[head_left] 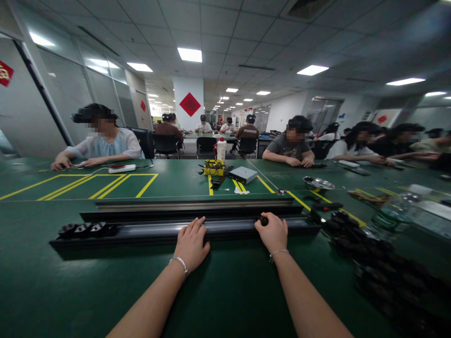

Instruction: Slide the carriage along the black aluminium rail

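Rail (151, 229) – on table (105, 293), blk units (83, 228) at its L end. L hand (192, 241): open, fingers across rail, prob. steadying. R hand (273, 232): pinching blk pc. (264, 220) over rail. Pile (391, 263) – far R, prob. for reach.

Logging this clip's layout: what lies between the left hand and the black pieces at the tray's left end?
A shiny grey strip in the tray, left of the left hand, shows in the head view.
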`<action>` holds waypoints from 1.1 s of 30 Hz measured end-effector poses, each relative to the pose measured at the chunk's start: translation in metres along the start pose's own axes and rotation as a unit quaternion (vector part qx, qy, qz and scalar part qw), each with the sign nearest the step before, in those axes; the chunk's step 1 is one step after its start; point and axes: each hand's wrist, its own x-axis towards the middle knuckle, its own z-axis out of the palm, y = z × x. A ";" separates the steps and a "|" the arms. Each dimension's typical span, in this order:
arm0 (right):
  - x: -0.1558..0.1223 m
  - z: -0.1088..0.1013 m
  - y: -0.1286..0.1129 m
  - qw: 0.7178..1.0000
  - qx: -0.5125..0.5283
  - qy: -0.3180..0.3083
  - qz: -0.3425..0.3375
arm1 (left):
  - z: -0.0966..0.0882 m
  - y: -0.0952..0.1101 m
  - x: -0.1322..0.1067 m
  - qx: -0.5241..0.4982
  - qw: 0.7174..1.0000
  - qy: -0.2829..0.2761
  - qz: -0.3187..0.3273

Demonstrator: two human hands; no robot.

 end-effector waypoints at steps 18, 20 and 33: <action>0.002 0.002 0.004 1.000 0.004 0.006 -0.001 | 0.003 -0.001 0.000 0.003 1.000 0.006 0.003; 0.002 0.002 0.004 1.000 0.005 0.004 0.002 | 0.003 -0.001 0.000 0.004 1.000 0.004 0.003; 0.001 -0.006 0.004 1.000 0.008 -0.020 0.003 | 0.000 0.001 0.000 -0.001 1.000 0.000 0.002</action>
